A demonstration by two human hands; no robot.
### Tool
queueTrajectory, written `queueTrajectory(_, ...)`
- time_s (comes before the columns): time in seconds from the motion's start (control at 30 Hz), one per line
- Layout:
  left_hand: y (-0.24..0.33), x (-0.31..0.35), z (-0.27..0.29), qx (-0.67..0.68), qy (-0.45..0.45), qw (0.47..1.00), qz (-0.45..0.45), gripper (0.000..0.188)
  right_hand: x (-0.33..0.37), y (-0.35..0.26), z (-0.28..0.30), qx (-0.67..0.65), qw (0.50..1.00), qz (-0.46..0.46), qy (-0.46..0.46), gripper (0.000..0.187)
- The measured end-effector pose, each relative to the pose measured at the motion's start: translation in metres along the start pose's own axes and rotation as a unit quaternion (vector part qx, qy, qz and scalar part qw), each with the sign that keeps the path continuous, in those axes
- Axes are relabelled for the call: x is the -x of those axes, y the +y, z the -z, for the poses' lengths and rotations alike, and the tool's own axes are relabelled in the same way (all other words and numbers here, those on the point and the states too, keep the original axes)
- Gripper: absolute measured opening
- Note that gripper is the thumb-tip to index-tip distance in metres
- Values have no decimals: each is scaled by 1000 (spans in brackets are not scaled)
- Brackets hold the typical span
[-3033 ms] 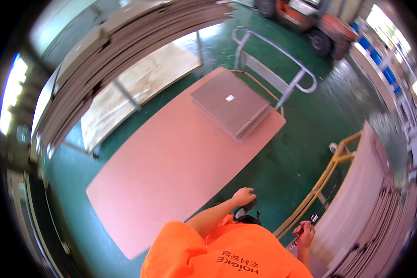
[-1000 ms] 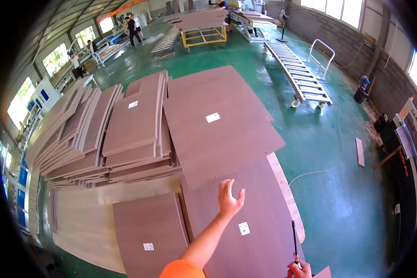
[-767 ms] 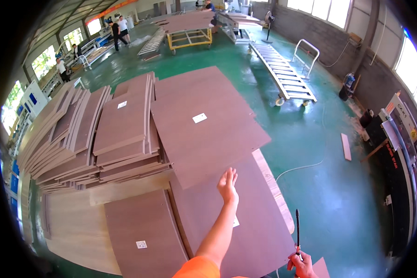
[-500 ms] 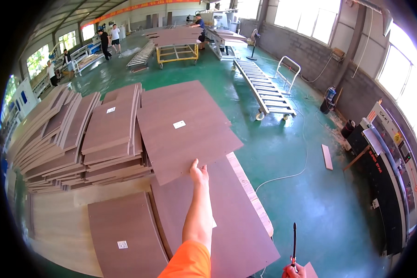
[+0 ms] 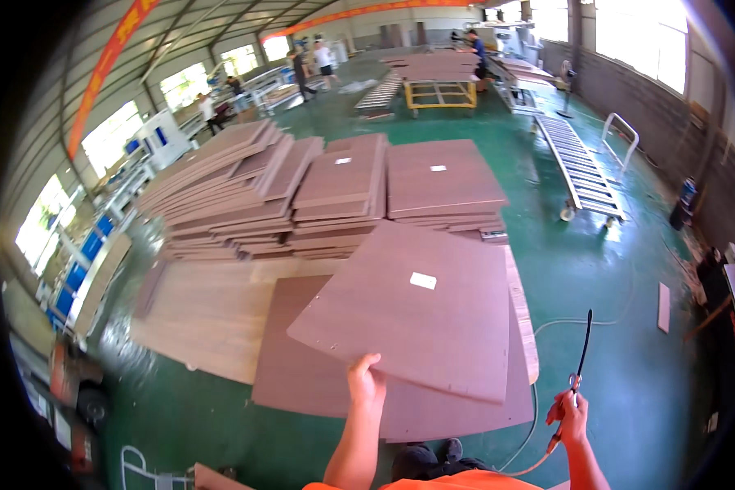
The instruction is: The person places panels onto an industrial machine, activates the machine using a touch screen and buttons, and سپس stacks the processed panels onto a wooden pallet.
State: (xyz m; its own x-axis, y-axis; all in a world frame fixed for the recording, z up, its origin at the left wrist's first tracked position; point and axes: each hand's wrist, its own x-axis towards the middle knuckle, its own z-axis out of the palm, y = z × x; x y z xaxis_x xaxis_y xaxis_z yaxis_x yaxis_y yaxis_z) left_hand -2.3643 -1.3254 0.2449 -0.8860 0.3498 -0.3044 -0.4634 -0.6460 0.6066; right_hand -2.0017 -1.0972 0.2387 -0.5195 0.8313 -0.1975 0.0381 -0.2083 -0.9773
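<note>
My left hand (image 5: 367,382) grips the near edge of a brown board panel (image 5: 376,302), thumb on top and fingers hidden below. The panel sits askew, its near right corner towards me, and bears a white label (image 5: 423,280). It overlies larger brown panels (image 5: 298,359), whose far parts it hides. Off to the right, my right hand (image 5: 569,416) is closed round an air blow gun (image 5: 585,343) with a long black nozzle pointing up. An orange hose (image 5: 539,462) trails from the gun towards my body.
Stacks of brown panels (image 5: 339,184) stand beyond, with another stack (image 5: 445,184) at their right. A pale board (image 5: 212,314) lies at left. A roller conveyor (image 5: 580,167) stands at far right, and a loose strip (image 5: 663,306) on the green floor. Several people work at the back.
The view has swung left and up. The labelled panel at my left hand appears nearer and turned, with a stack showing behind it. My right hand and blow gun are more fully in view.
</note>
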Motion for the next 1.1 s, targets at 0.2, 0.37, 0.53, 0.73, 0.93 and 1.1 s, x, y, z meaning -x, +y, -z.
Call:
queueTrajectory(0.2,142,140,99,-36,93,990,-98,55,-18,-2,-115,95,978,9,-185,36)
queueTrajectory(0.37,213,248,253,28,210,961,-176,51,32,17,-274,226,873,-17,-432,26)
queueTrajectory(0.53,277,325,337,127,346,864,-343,16,101,93,-403,312,763,-4,-566,23)
queueTrajectory(0.73,300,390,510,261,520,717,-384,9,256,173,-532,336,663,-144,-653,31)
queueTrajectory(0.93,376,436,649,345,590,530,-503,1,293,194,-625,397,623,-128,-661,39)
queueTrajectory(1.1,413,478,801,342,560,427,-623,15,301,209,-667,428,606,-111,-661,42)
